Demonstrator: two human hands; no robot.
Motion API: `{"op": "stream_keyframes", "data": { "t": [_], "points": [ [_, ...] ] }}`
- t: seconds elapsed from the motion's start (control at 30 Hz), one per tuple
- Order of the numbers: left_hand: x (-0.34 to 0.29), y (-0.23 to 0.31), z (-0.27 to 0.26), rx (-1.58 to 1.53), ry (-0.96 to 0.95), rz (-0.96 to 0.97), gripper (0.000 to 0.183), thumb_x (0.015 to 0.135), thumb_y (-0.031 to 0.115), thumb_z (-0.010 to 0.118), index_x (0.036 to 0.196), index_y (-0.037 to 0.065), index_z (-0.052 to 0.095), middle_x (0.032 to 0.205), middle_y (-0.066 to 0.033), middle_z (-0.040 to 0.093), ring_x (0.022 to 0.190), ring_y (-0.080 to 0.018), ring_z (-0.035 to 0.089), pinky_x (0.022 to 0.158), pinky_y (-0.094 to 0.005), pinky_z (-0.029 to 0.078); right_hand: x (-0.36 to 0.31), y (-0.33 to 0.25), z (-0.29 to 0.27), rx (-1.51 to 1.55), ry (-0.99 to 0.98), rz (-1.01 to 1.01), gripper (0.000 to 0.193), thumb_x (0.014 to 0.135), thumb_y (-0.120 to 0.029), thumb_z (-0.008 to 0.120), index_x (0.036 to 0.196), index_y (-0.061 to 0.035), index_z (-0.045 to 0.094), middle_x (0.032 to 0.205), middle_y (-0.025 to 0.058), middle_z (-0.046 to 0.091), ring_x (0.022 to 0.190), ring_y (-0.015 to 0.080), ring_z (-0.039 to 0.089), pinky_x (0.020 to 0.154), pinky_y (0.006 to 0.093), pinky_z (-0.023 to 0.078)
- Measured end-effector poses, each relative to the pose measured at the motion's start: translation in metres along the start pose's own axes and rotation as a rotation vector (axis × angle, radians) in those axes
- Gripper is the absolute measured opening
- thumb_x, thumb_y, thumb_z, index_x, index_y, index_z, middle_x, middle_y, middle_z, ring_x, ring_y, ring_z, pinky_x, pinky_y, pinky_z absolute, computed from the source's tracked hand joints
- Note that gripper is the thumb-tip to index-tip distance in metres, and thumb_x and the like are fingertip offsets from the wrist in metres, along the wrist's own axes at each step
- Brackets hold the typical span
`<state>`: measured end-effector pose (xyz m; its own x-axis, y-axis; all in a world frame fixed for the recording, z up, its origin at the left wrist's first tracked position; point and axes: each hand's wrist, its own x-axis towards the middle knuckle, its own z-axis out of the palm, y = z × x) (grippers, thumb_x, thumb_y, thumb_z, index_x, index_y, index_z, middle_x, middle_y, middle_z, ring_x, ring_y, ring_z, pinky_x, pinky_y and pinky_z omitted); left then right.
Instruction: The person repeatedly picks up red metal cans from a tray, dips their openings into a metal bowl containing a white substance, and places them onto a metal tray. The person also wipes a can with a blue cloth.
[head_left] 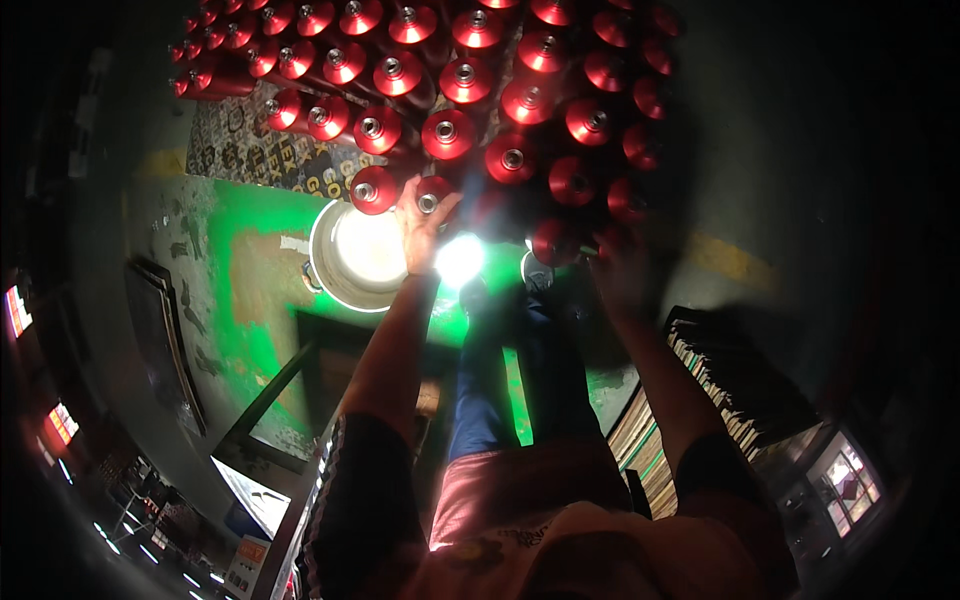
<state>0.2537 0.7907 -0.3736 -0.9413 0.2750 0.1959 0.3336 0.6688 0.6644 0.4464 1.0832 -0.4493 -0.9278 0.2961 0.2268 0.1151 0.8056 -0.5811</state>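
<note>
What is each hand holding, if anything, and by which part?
The left hand seems to grip a red bottle by its top; the right hand is too dark to tell.

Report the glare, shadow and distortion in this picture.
Head view: glare whites out the middle of the pale pot and a patch beside the left hand; head view: the right hand sinks into shadow, its grip unreadable; head view: the dark panel at left looks bowed by the fisheye.
</note>
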Motion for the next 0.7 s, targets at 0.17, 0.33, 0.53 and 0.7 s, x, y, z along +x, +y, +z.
{"op": "stream_keyframes", "data": {
  "t": [0.17, 0.33, 0.53, 0.7],
  "points": [
    [-0.027, 0.018, -0.053, 0.157, -0.046, 0.063, 0.044, 0.067, 0.007, 0.082, 0.108, 0.023, 0.075, 0.141, -0.0170, 0.047, 0.122, -0.0370, 0.050, 0.100, -0.0445, 0.044, -0.012, 0.013, -0.041, 0.404, -0.165, 0.310, 0.052, 0.072, -0.007, 0.078, 0.122, -0.0173, 0.066, 0.141, 0.0157, 0.045, 0.123, 0.0311, 0.052, 0.104, 0.0402, 0.045],
    [-0.099, 0.061, -0.168, -0.224, 0.036, -0.236, 0.049, 0.071, 0.000, 0.082, 0.117, 0.009, 0.071, 0.138, -0.0134, 0.052, 0.128, -0.0266, 0.049, 0.106, -0.0362, 0.041, -0.015, -0.028, -0.168, 0.569, -0.262, 0.366, 0.047, 0.078, -0.005, 0.071, 0.124, -0.0111, 0.063, 0.131, 0.0114, 0.055, 0.119, 0.0247, 0.054, 0.101, 0.0362, 0.046],
    [-0.181, 0.075, -0.277, -1.149, 0.153, -0.707, 0.064, 0.091, 0.033, 0.064, 0.144, 0.003, 0.043, 0.129, -0.0127, 0.060, 0.120, -0.0266, 0.056, 0.103, -0.0430, 0.045, 0.006, -0.132, -0.189, 1.710, -0.728, 0.844, 0.046, 0.092, -0.020, 0.058, 0.136, -0.0049, 0.052, 0.130, 0.0091, 0.057, 0.117, 0.0194, 0.055, 0.101, 0.0361, 0.046],
    [-0.203, 0.035, -0.292, -0.573, -0.132, -0.704, 0.052, 0.099, 0.046, 0.044, 0.141, 0.016, 0.046, 0.126, -0.0222, 0.059, 0.098, -0.0380, 0.065, 0.082, -0.0493, 0.056, 0.010, -0.270, -0.099, 1.995, -1.233, 0.816, 0.042, 0.098, -0.028, 0.054, 0.134, -0.0080, 0.052, 0.125, 0.0092, 0.061, 0.113, 0.0220, 0.060, 0.096, 0.0359, 0.049]
  ]
}}
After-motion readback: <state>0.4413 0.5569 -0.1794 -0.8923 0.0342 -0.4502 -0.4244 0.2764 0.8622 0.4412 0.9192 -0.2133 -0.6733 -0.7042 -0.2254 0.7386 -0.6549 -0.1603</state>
